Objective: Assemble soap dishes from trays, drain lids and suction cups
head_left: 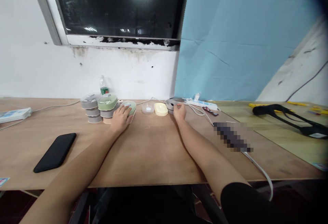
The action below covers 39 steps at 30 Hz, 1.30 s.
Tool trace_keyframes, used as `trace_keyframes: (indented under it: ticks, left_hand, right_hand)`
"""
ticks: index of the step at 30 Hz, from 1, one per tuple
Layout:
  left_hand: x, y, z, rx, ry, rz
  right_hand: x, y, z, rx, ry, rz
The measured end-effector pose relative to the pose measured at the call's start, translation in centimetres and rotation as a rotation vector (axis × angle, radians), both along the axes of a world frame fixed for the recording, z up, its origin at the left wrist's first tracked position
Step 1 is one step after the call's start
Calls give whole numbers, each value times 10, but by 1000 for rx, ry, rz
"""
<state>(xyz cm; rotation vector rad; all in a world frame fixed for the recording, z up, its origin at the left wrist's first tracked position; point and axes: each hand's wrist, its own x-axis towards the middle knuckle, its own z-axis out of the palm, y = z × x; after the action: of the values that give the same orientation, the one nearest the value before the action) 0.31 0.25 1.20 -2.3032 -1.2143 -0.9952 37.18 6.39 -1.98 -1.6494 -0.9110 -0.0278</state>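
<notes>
I rest my left hand (121, 117), fingers loosely spread, on top of a soft green box (132, 105) on the counter (151, 152). My right hand (179, 110) bends its fingers at a low gray box (169, 104); I can't tell if it grips. Beside that sits a pale yellow box (161, 109) with round corners.

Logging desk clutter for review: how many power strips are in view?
2: one white power strip at the picture's left edge, a second power strip below the blue sheet.
</notes>
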Motion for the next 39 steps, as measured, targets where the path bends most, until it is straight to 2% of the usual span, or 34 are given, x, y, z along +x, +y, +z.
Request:
trace_keyframes:
  ticks: [9,18,22,27,33,39]
  left_hand:
    - [6,-7,0,75,-33,-141]
    - [29,-33,2,-23,105,-312]
    - [30,-32,0,-106,150,-311]
    - [28,-28,-5,-244,174,-306]
    - [27,-24,-7,-288,159,-283]
    - [26,-25,-5,-285,176,-340]
  right_hand:
    - [-4,-4,2,-184,-98,87]
    - [-7,-7,5,-152,-132,28]
    - [-8,-7,3,-210,-157,13]
    - [-6,-5,-1,-287,-220,95]
    - [-7,-5,0,-267,-264,116]
    - [-8,-5,1,-262,-297,109]
